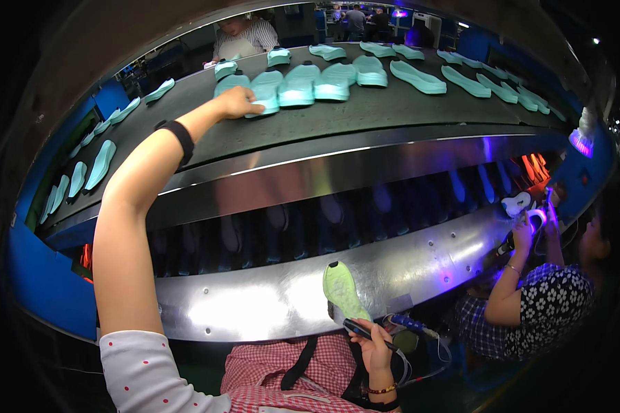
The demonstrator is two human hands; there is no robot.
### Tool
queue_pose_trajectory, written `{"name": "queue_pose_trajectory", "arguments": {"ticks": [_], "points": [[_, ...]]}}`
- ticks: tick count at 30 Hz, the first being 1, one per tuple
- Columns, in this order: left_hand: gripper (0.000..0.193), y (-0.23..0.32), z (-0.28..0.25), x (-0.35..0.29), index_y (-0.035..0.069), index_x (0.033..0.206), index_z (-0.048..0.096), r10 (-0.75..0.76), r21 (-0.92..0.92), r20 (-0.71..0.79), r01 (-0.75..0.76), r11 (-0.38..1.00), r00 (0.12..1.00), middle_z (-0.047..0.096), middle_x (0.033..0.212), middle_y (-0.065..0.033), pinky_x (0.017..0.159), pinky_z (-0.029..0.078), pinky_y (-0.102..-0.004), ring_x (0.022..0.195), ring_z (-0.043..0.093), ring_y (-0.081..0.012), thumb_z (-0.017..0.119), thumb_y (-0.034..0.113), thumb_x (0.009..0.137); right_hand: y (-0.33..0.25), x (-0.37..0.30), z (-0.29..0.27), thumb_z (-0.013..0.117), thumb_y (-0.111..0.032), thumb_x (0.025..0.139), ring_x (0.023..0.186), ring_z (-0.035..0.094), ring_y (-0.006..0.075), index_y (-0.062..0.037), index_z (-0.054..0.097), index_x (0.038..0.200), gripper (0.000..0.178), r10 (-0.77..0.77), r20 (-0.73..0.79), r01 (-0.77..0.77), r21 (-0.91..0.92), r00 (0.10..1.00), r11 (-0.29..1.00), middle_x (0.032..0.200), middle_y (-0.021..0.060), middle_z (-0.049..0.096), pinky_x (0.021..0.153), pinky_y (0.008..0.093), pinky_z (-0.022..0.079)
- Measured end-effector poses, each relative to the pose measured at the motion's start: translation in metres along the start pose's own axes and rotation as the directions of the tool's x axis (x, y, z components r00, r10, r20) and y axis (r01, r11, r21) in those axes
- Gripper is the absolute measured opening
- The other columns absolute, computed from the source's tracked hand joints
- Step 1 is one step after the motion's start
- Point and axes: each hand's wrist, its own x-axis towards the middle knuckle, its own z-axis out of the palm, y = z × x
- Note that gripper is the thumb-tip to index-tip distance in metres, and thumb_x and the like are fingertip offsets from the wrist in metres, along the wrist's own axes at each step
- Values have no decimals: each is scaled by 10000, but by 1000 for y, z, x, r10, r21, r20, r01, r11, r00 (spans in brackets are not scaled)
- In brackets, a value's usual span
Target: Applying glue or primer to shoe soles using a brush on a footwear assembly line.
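My left arm stretches out to the conveyor belt, where my left hand [240,102] is closed at the near end of a teal shoe sole [265,88]. That sole stands in a close row with several others, such as this teal sole [300,84]. Low in the view, my right hand [377,350] is closed around a black pen-like tool [357,329] with a thin cable. Just beyond its fingers a light green shoe sole [345,289] rests on the metal ledge [255,292]; whether my fingers touch it cannot be told.
More teal soles lie along the dark belt [310,127]. Below it, a slot holds dim soles, with an orange glow at the right end. A co-worker [517,303] on the right handles a white sole under purple light. Another person [244,38] stands across the belt.
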Motion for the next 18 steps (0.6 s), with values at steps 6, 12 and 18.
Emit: {"name": "queue_pose_trajectory", "arguments": {"ticks": [6, 12, 18], "points": [[426, 87, 21, 15, 49, 1080, 573, 198, -33, 83, -196, 980, 977, 595, 1015, -174, 845, 408, -337, 970, 554, -269, 642, 276, 727, -1, 3, -3, 441, -144, 895, 789, 605, 210, 127, 509, 1057, 323, 9, 8, -10, 66, 1000, 998, 1006, 211, 580, 714, 275, 499], [310, 76, 4, -16, 20, 949, 606, 262, 309, 99, -280, 909, 960, 604, 911, -204, 764, 437, -407, 864, 575, -343, 551, 288, 803, -1, 3, 8, 569, 116, 720, 731, 597, 176, 87, 552, 997, 279, 79, -35, -77, 70, 996, 995, 981, 189, 598, 647, 248, 495], [325, 37, -24, -126, -7, 830, 583, 436, 37, -48, -435, 900, 899, 581, 853, -150, 725, 421, -346, 823, 555, -254, 525, 313, 834, -9, 16, 4, 558, 25, 757, 713, 527, 119, 19, 570, 969, 213, -37, -79, 37, -1, 996, 999, 874, 85, 598, 648, 216, 419]]}}
